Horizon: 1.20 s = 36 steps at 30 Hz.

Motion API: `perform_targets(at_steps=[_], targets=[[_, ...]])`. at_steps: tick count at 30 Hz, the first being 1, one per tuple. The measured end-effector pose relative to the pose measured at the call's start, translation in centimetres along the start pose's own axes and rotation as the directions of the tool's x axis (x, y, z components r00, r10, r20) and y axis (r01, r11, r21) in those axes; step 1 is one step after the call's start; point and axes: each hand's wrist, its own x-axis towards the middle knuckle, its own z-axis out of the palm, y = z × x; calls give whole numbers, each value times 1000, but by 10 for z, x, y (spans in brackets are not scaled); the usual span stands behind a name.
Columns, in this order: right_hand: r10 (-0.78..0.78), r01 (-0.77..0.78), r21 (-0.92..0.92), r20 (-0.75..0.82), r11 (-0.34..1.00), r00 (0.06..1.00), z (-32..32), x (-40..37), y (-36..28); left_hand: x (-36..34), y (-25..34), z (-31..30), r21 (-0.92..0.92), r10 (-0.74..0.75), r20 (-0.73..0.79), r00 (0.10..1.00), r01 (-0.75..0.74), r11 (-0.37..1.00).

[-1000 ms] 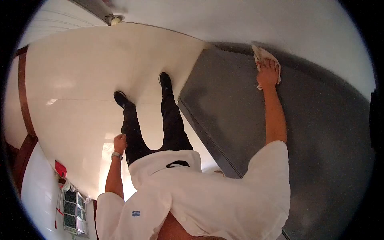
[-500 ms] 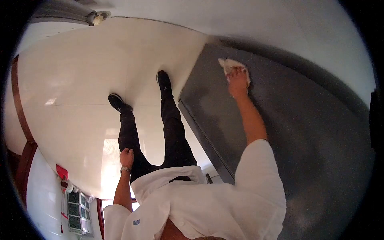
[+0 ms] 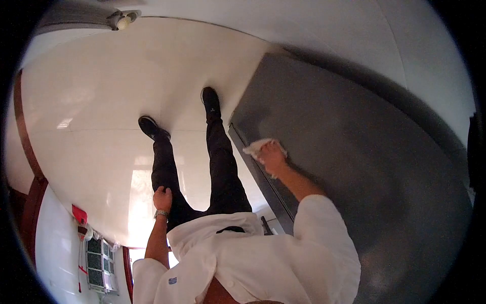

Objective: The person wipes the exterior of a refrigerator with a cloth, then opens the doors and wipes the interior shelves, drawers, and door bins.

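Observation:
My right hand (image 3: 273,158) is closed on a white cloth (image 3: 257,147), pressing it on a dark grey tabletop (image 3: 324,131) near its front edge. Part of the cloth spreads out past the fingertips toward that edge. At my left side, my left hand (image 3: 162,199) hangs beside the thigh of my dark trousers (image 3: 164,159), a watch (image 3: 162,214) on its wrist. Its fingers are curled in and I see nothing in them; the palm side is hidden.
A pale wall (image 3: 420,45) runs behind the table. Glossy light floor (image 3: 101,101) lies under my black shoes (image 3: 210,101). A red dustpan (image 3: 79,214) and a metal-framed rack (image 3: 100,263) stand at lower left. A grey fixture (image 3: 76,19) is at upper left.
My right hand has drawn the cloth across the tabletop from near the far end toward me and the front edge. My left hand has hardly moved.

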Motion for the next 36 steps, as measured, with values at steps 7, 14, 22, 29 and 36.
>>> perform_targets(at_steps=[7, 14, 22, 29, 36], targets=[[538, -554, 77, -381, 829, 752, -126, 13, 185, 1, -11, 17, 0, -28, -49, 998, 28, 1000], [681, -715, 57, -364, 697, 635, -168, 57, 276, -1, -4, 36, -49, -51, -144, 988, 44, 998], [585, -316, 548, -432, 775, 686, -29, 144, 151, -9, -32, 36, -122, -176, -37, 984, 170, 978], [59, -53, 52, -138, 997, 989, 26, 112, -6, -7, -6, 23, -71, -135, -67, 989, 130, 989], [379, -341, 184, -246, 922, 892, 8, 159, 107, -3, -12, 17, -11, -127, -60, 990, 126, 992]])
